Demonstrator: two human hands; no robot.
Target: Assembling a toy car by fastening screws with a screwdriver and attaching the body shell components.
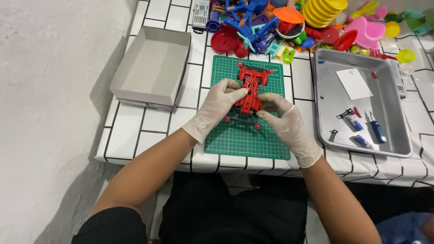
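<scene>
A red toy race car point(250, 86) with small red rollers and a black chassis lies on a green cutting mat point(235, 140). My left hand point(220, 103), in a pale glove, grips the car's left side. My right hand point(283, 118), also gloved, holds the car's right rear side. Both hands rest on the mat with the car between them.
An open grey cardboard box point(151, 68) stands left of the mat. A metal tray point(384, 86) at right holds a white paper point(354, 83), a blue-handled screwdriver point(376, 129) and small tubes. A heap of colourful plastic toys point(289, 22) fills the table's far side.
</scene>
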